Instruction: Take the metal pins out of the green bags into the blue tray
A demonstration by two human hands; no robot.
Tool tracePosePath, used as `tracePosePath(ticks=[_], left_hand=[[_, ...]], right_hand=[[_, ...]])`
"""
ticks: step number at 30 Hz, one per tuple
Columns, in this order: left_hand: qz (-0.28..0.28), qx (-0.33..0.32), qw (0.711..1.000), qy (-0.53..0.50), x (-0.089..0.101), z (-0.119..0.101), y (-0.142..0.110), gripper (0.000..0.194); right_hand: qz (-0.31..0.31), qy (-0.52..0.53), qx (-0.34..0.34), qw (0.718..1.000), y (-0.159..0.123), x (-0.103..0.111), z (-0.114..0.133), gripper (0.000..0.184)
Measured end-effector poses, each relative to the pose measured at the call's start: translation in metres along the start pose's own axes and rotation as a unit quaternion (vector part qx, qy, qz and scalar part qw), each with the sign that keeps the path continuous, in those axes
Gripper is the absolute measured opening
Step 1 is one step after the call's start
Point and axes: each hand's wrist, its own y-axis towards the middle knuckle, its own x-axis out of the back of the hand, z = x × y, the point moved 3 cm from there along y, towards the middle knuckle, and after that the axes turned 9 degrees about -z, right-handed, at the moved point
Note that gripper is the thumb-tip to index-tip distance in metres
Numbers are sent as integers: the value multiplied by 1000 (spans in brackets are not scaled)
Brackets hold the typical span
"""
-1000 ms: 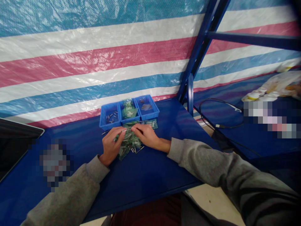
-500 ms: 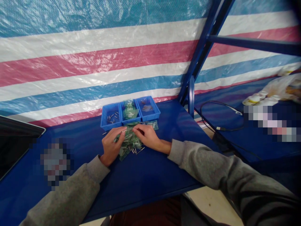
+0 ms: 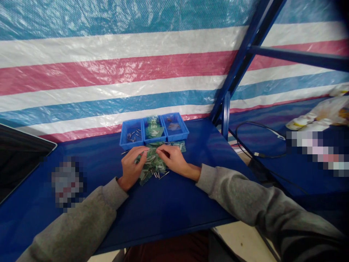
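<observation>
My left hand is closed in a pinch over the left side of a pile of small green plastic packets. My right hand pinches with thumb and forefinger at the pile's right side. The two sets of fingertips are a short gap apart; whatever they hold is too small to make out. Several thin metal pins stick out at the pile's near edge. Just behind the hands stand three joined blue bins: the left bin holds loose metal pins, the middle bin green packets, the right bin a small clear bag.
The blue table carries a blurred-out item at left, beside a black screen-like panel. A blue metal frame rises at right. Beyond it lie a black cable and plastic bags. Striped sheeting hangs behind.
The whole view has shifted slightly, with the scene sitting a little further right. Both hands keep nearly the same pinched pose over the packets.
</observation>
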Motion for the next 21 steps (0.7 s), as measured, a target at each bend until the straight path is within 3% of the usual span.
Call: tracePosePath(ticks=[10,21], left_hand=[[35,34,999,-4,0,1,-2,18],[37,-2,999,-6,0,-1,-3,14]], right_hand=[[3,3,2,1000,-1,-1,-1,21],[-2,17,10,1000,0,0,1,23]])
